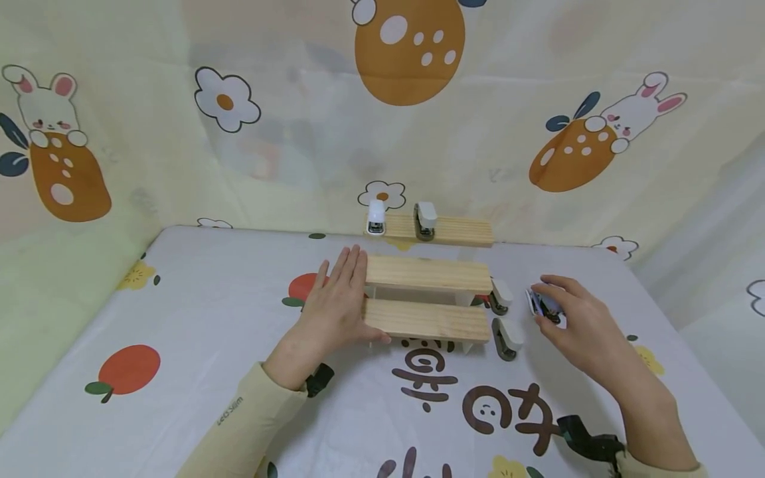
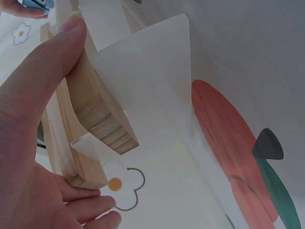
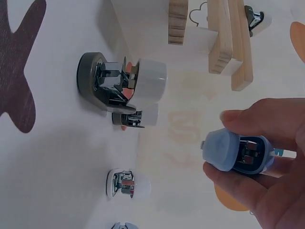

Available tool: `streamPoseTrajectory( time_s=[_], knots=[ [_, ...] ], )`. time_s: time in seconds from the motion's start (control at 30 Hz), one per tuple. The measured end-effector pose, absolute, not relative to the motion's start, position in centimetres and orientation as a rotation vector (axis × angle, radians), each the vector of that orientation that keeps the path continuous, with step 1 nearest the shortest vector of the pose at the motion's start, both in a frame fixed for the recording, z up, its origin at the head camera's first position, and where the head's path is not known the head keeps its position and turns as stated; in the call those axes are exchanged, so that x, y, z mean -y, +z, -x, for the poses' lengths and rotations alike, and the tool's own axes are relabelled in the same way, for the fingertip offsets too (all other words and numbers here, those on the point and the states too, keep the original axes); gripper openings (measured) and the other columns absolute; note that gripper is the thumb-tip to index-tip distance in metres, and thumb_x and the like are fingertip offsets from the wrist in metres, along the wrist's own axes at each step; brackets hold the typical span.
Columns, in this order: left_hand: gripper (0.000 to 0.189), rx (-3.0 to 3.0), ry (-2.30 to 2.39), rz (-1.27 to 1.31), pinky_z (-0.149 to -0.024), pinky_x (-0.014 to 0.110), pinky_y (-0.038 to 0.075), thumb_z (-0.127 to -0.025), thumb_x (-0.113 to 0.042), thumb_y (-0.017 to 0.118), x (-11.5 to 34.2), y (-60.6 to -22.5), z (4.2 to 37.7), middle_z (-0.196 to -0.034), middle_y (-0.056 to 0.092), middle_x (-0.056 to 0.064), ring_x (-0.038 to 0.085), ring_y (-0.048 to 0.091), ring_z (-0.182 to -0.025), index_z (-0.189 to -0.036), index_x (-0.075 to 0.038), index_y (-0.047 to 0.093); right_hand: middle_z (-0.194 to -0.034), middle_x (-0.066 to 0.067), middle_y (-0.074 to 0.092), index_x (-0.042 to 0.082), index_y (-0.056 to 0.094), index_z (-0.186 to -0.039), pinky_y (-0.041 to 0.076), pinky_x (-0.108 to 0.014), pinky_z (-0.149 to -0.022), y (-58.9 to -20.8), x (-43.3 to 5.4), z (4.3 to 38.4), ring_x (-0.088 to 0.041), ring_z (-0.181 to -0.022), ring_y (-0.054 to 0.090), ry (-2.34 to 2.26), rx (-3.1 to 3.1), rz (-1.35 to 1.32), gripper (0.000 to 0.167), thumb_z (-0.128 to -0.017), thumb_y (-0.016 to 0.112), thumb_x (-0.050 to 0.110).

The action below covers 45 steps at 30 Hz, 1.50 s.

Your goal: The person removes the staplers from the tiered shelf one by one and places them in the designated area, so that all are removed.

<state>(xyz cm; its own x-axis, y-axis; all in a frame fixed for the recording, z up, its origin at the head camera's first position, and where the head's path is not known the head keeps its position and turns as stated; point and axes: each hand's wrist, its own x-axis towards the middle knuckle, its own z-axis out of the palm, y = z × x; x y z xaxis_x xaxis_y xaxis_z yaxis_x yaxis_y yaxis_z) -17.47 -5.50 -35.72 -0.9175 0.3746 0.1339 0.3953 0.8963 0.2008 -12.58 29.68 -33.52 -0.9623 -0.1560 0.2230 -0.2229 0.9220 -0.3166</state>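
My left hand (image 1: 335,302) rests along the left ends of a stepped rack's wooden planks (image 1: 427,273). Its fingers lie fairly straight, and the thumb touches the front plank (image 2: 102,119). To the right of the rack, my right hand (image 1: 582,325) holds a small blue stapler (image 3: 233,151) between thumb and fingers, above the table. On the back plank stand a white stapler (image 1: 376,218) and a grey-and-white stapler (image 1: 425,221). Two more grey-and-white staplers (image 1: 501,297) (image 1: 507,339) stand on the table by the rack's right end.
In the right wrist view, a white stapler (image 3: 126,183) and part of another blue stapler (image 3: 125,225) show at the lower left. Translucent white supports (image 2: 152,71) carry the planks. A patterned cloth (image 1: 209,372) covers the table, and a printed curtain (image 1: 299,133) hangs behind it.
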Motion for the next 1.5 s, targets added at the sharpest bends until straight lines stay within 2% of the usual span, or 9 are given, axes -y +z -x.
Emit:
streamPoseTrajectory(
  time_s=[0.37,0.9,1.5],
  knots=[
    [0.143,3.007,-0.343,0.594,-0.125,0.052,0.011,-0.058,-0.068,0.085,5.7,-35.5,17.6,-0.167,0.010,0.015,0.029,0.009,-0.156,-0.158,0.000,0.009,-0.142,-0.034,0.042,-0.010,0.054,-0.132,0.041,-0.069,-0.100,-33.7,-30.1,12.9,-0.054,-0.128,0.043,0.495,3.010,-0.320,0.050,-0.086,0.067,0.004],
    [0.143,2.987,-0.346,0.595,-0.125,0.052,0.011,-0.057,-0.068,0.086,5.7,-35.6,17.6,-0.167,0.013,0.015,0.030,0.011,-0.155,-0.158,0.000,0.011,-0.130,-0.036,0.054,-0.012,0.059,-0.124,0.047,-0.066,-0.093,-34.7,-30.8,13.5,-0.055,-0.118,0.051,0.397,3.139,-0.321,0.045,-0.083,0.073,0.004],
    [0.143,2.984,-0.340,0.600,-0.125,0.052,0.013,-0.057,-0.068,0.086,5.5,-35.6,17.6,-0.166,0.013,0.016,0.030,0.011,-0.155,-0.158,0.001,0.011,-0.128,-0.036,0.055,-0.011,0.060,-0.121,0.044,-0.067,-0.097,-36.4,-31.5,13.8,-0.055,-0.119,0.050,0.418,3.217,-0.290,0.043,-0.081,0.072,-0.002]
  ],
)
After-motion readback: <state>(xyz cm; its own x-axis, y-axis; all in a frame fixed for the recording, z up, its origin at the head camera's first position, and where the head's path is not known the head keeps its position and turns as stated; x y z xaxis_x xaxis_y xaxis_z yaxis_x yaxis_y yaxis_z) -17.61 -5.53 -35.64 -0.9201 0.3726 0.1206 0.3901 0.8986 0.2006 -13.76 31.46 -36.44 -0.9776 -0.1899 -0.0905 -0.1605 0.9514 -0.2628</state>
